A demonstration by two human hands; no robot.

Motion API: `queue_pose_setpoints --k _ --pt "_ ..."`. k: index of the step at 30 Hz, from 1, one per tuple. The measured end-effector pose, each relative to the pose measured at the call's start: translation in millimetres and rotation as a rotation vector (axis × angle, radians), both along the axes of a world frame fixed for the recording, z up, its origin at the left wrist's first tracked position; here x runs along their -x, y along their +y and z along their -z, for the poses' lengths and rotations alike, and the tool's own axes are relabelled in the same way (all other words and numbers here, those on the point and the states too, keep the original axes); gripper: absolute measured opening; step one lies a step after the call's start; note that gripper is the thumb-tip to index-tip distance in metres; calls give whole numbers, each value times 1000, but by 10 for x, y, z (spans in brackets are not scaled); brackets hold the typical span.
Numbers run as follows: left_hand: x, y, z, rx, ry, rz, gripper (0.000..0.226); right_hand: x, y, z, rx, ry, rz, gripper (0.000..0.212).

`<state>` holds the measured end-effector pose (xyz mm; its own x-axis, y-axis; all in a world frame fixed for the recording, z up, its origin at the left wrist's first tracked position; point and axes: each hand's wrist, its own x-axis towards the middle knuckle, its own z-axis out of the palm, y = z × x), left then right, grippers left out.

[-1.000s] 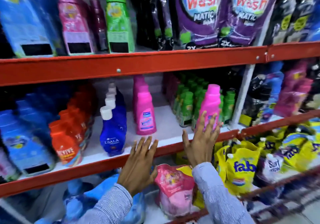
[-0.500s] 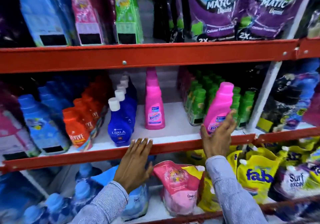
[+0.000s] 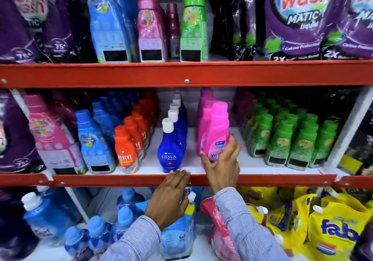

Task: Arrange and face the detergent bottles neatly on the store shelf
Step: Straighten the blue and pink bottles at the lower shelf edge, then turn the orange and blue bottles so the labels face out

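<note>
My right hand (image 3: 222,164) grips a pink Vanish bottle (image 3: 216,131) at its lower part, in front of the row of pink bottles (image 3: 203,115) on the middle shelf (image 3: 262,168). The held bottle leans slightly left. My left hand (image 3: 171,196) lies flat on the red front rail (image 3: 121,180) of that shelf, its fingertips just below a blue Ujala bottle (image 3: 170,149) that heads a row. Orange Revive bottles (image 3: 126,149) stand to the left, green bottles (image 3: 290,139) to the right.
Blue and pink softener bottles (image 3: 90,139) fill the middle shelf's left. The top shelf holds tall bottles (image 3: 192,22) and purple Safe Wash pouches (image 3: 298,16). Below are blue bottles (image 3: 46,218), a pink pouch (image 3: 220,240) and yellow Fab pouches (image 3: 335,230). A white upright (image 3: 347,129) stands at the right.
My right hand closed on the pink bottle and carried it left, from beside the green bottles to the front of the pink row. My left hand rose to the red rail.
</note>
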<state>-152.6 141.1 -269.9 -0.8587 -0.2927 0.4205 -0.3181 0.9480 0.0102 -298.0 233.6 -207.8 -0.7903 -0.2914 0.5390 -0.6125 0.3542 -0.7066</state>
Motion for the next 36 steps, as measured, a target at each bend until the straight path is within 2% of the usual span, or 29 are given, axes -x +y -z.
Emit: queue_pose_setpoints --k 10,12,14,16,17,21,25,27,30,34,36 --pt "111 -20 -14 80 81 88 63 62 -36 49 -11 8 37 97" --pt "167 -6 -39 37 61 108 61 134 -27 38 -15 22 50 99" --pt "154 22 -56 59 159 118 59 143 19 85 -4 29 46 101" --pt "-436 -461 17 -8 137 114 58 -349 -453 136 4 32 38 102" --pt "-462 -461 11 -16 162 125 57 -367 -414 158 23 62 59 101" --pt "-604 -495 -27 -55 307 134 46 -499 -300 132 187 224 87 79" --pt "-847 -626 -87 -173 630 37 28 -797 -398 134 269 382 -124 46" --pt "-1011 -731 -163 -268 712 -65 30 -979 -600 154 248 344 -285 36" --pt "-1184 -899 -250 -464 744 -202 44 -1246 -907 183 194 193 -458 33" --pt "-1237 -1001 -278 -675 742 -227 56 -1357 -1233 270 183 -74 -509 36" --pt "-1210 -1045 -271 -699 695 -219 65 -1347 -1341 299 150 -171 -508 38"
